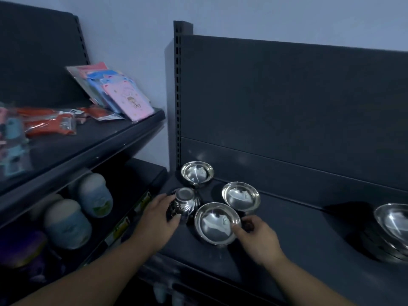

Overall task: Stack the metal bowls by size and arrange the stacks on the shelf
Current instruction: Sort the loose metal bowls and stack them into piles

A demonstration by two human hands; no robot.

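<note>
Starting well left of the left hand [157, 215]: a neighbouring rack. Its upper level carries flat packets [114, 91] in pink, blue and red. The lower level, below and left of that hand, holds pale capped jars [68, 224]. Details are blurred there.

Left hand: fingers curled round an upturned bowl [184, 204] with ribbed sides, base up and tipped a little. Cannot tell whether it rests on the shelf [298, 235] or sits just clear of it.

Beyond that hand's fingertips, close to the back panel [287, 107]: back bowl [197, 173], upright, mouth up, standing alone.

Between the two hands: front bowl [217, 223], mouth up, tilted toward the camera. Its left rim lies just beside the upturned bowl; touching or not is unclear.

Right hand [258, 237]: thumb laid over the front bowl's right rim, fingers curled behind and under it, pinching the rim.

Just beyond the right hand's knuckles: third bowl [241, 197], upright, just beside the front bowl's far edge.

Well right of the right hand, at the frame edge: stack of bowls [390, 230], wider, nested several deep, partly cut off. All bowls are shiny metal. The shelf is dark and the light is dim.
</note>
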